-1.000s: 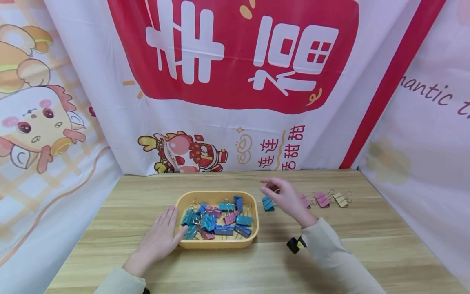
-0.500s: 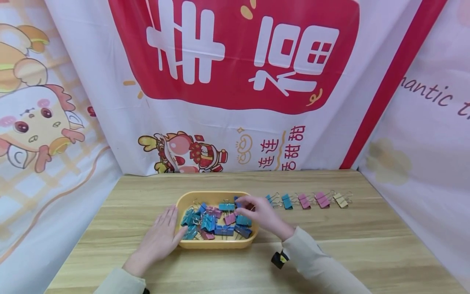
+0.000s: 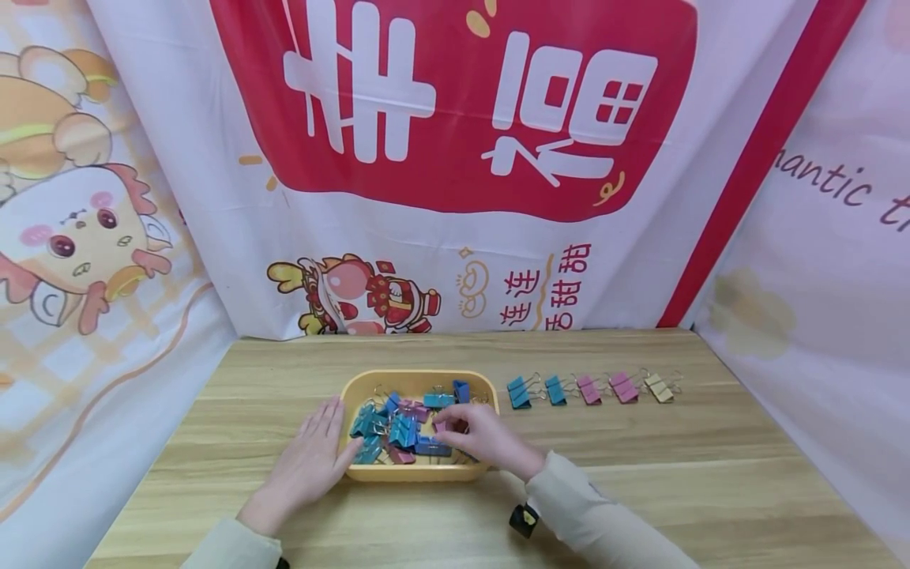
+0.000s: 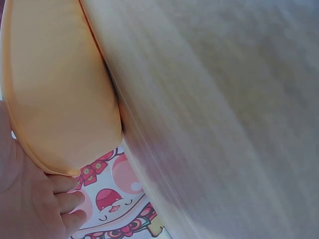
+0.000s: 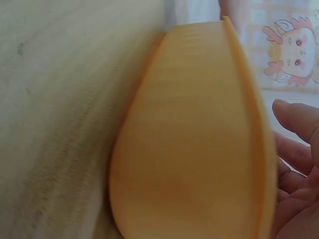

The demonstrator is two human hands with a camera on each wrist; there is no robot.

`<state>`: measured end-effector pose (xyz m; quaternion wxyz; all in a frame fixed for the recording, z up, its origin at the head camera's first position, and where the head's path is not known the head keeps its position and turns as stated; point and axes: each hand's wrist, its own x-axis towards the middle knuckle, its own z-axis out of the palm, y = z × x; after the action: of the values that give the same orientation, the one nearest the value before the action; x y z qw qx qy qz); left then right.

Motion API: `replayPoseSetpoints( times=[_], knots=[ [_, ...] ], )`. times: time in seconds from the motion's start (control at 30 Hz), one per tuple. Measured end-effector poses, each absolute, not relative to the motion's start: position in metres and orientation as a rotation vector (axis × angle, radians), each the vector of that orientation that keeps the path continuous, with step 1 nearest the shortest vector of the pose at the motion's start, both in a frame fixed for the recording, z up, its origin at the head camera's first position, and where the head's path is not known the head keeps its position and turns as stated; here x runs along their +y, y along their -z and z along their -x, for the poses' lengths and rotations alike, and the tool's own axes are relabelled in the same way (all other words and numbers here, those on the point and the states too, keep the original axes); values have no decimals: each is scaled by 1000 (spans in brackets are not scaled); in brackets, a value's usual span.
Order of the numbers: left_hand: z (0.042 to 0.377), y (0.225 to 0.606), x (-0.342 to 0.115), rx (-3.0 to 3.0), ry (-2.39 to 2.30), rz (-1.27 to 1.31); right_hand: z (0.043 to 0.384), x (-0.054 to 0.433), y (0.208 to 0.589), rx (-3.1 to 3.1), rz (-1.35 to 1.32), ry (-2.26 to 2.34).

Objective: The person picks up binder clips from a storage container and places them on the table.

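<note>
A yellow plastic tray [image 3: 415,473] stands on the table, filled with blue, teal and pink binder clips [image 3: 403,431]. My left hand [image 3: 307,461] rests at the tray's left end with the fingers straight and the thumb over the rim. In the left wrist view its fingers [image 4: 70,200] lie by the tray's corner. My right hand [image 3: 490,438] reaches over the right rim into the tray, thumb and index finger apart on either side of a pink binder clip [image 3: 438,427]. The right wrist view shows the thumb [image 5: 294,117] above the rim; the tray wall hides the clips there.
Right of the tray several binder clips lie in a row: a larger teal clip [image 3: 520,393], a smaller teal one [image 3: 556,391], two pink ones [image 3: 624,387] and a yellow one [image 3: 659,388]. A printed cloth [image 3: 455,182] hangs behind the wooden table [image 3: 682,474].
My right hand has left the larger teal clip at the row's left end and moved left and down into the tray. My left hand and the tray have stayed put.
</note>
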<state>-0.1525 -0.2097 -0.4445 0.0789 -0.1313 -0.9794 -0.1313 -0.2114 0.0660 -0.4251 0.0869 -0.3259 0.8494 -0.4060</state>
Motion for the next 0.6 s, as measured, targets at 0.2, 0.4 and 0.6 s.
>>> replayPoseSetpoints(
  times=[0.2,0.4,0.6],
  knots=[
    [152,443,-209,-2937,404,389,213,62,437,2482,964,1195],
    [152,444,-209,-2941,413,380,213,56,439,2550,1015,1054],
    [152,445,-209,-2939,411,380,209,51,436,2598,1078,943]
  ],
)
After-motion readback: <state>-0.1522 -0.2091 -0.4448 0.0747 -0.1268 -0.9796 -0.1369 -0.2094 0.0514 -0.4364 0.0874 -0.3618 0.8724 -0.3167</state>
